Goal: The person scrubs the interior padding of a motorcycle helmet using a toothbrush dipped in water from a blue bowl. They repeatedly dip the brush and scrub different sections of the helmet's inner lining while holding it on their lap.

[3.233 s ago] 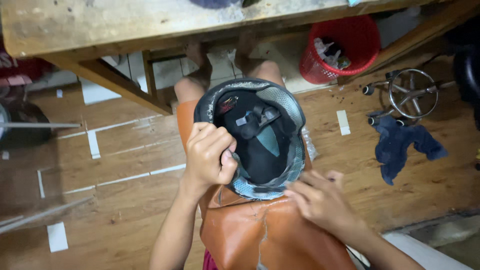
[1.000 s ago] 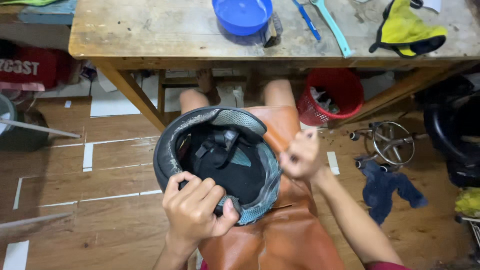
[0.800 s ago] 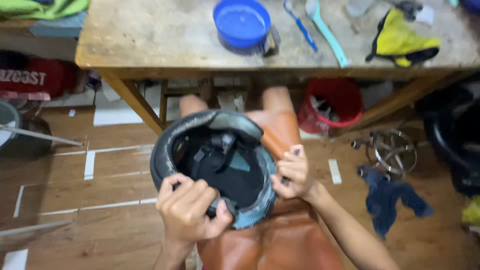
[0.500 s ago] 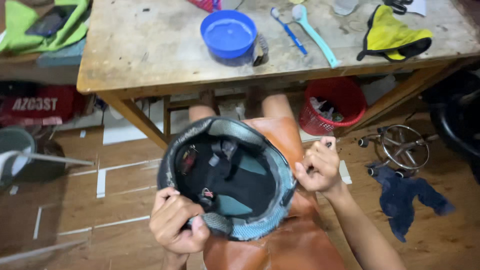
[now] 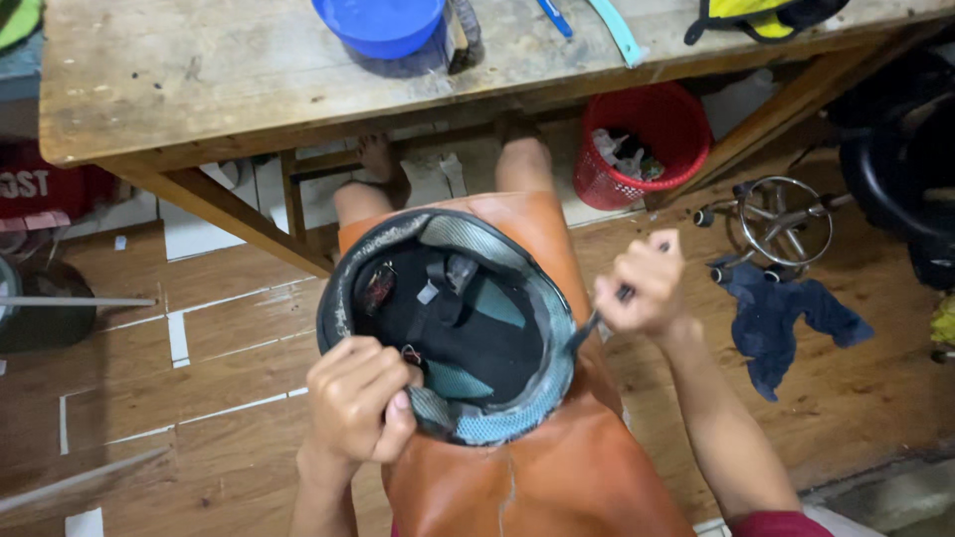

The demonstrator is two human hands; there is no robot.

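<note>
Upturned helmet (image 5: 448, 328) is steadied on the orange apron (image 5: 537, 477) over the lap, near rim clamped by left hand (image 5: 358, 408), while right hand (image 5: 637, 288) is fisted round a thin tool (image 5: 587, 326) at its edge.

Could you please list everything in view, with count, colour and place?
helmet: one, black inside with grey rim, upside down on the apron-covered lap
apron: one, orange-brown, over the lap
tool: one, thin and dark, from the right fist to the helmet rim
table: one, worn wood, top of view
bowl: one, blue, on the table
basket: one, red, under the table
rag: one, dark blue, on the floor at right
metal ring stand: one, silver, floor beside the rag
left hand: fingers gripping the helmet's near rim
right hand: fist closed on the tool
</note>
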